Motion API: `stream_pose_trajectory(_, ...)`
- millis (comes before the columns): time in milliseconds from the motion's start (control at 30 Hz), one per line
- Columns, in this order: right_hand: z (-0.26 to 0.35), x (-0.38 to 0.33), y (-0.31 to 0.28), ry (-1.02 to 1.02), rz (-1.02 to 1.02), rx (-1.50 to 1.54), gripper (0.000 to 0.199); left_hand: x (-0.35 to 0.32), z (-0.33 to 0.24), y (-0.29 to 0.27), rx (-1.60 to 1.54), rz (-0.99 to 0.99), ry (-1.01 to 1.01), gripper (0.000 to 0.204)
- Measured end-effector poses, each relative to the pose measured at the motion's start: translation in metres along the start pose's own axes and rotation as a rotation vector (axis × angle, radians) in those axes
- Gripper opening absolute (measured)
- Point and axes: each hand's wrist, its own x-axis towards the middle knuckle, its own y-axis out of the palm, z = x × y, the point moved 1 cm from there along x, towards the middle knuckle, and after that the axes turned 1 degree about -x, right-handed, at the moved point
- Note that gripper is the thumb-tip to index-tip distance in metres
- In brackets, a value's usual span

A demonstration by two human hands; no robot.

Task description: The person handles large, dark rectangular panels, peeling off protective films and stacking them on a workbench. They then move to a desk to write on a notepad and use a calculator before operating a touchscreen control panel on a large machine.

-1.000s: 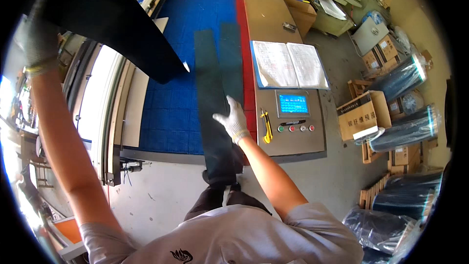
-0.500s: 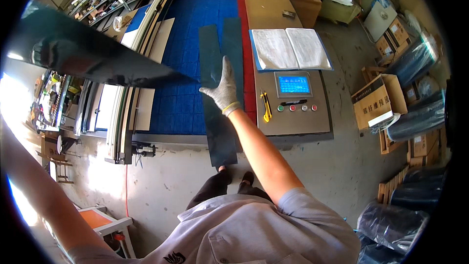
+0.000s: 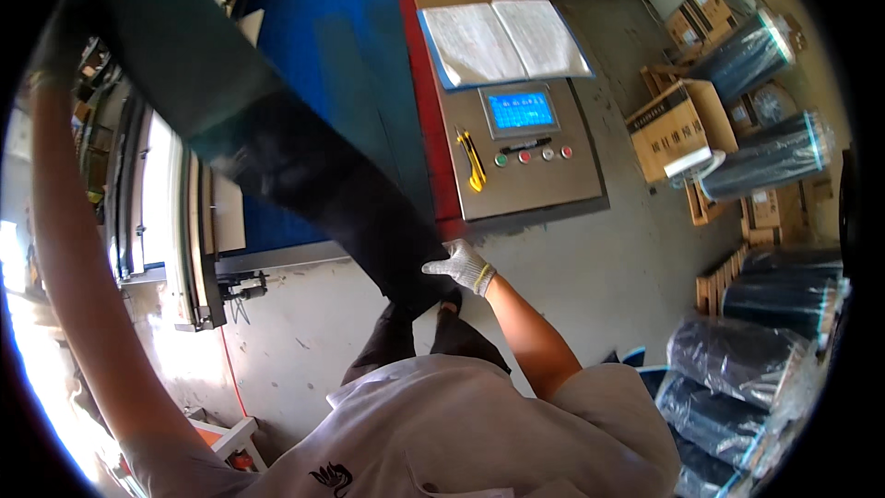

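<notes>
the long dark sheet (image 3: 304, 175) is hanging in the air over the blue table (image 3: 313, 37), long axis running diagonally from upper left down to lower right. right hand (image 3: 458, 266), gloved, is pinching its lower end, fingers closed on the edge. left hand (image 3: 55, 46) is raised high w/ the upper end, grip hidden, can't tell. control panel (image 3: 525, 143) is sitting just right of the sheet.

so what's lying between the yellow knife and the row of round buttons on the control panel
Nothing: in the head view the grey panel is bare between the yellow utility knife and the round buttons.
</notes>
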Motion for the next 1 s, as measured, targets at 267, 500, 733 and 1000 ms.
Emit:
stream_pose_trajectory(267,-0.021,0.054,0.023,0.063,-0.162,0.152,0.042,-0.322,0.293,0.144,0.775,0.152,-0.771,0.100)
stream_pose_trajectory(500,0.006,0.072,0.039,0.228,-0.085,0.358,0.041,-0.523,0.284,0.179,-0.326,0.062,-1.261,0.043)
stream_pose_trajectory(733,-0.012,0.008,0.036,0.157,0.279,0.756,0.039,-0.495,0.292,0.176,-0.238,0.081,-1.208,0.048)
stream_pose_trajectory(1000,-0.106,-0.055,-0.062,0.175,-0.691,0.993,0.023,-0.520,0.300,0.155,-0.091,0.179,-1.113,0.044)
